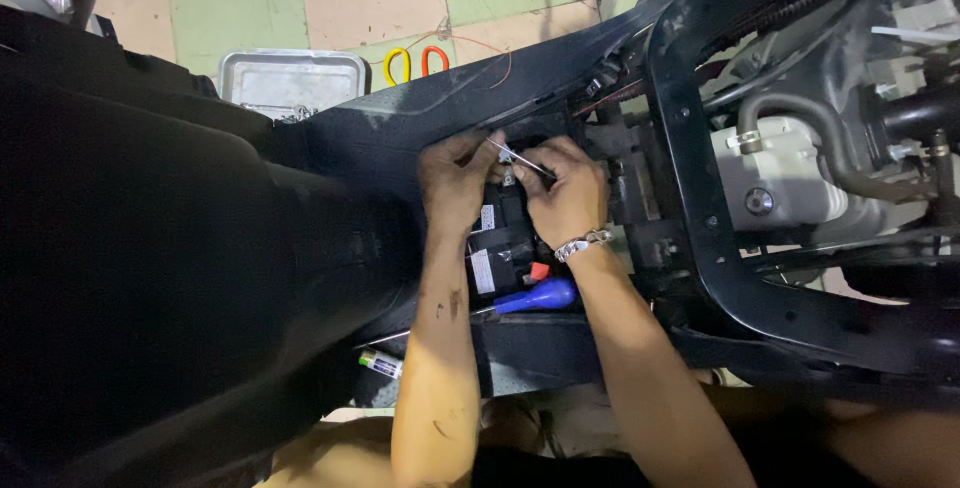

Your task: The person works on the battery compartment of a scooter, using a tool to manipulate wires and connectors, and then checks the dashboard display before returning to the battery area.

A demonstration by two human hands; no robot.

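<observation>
My left hand [455, 180] and my right hand [562, 193] meet inside an open compartment of a black scooter body [300, 248]. Between their fingertips they pinch a thin white strip [520, 159], like a cable tie, above a black battery [502, 248] with white labels. My right wrist wears a metal chain bracelet [582, 244]. A blue-handled screwdriver [535, 297] lies just below the battery, next to a small red cap [538, 271].
The scooter's black frame tube [690, 178] and grey engine parts [790, 178] lie to the right. On the tiled floor behind sit a metal tray [292, 78] and yellow and orange tool handles [413, 61]. A small tube [380, 363] rests near the lower edge.
</observation>
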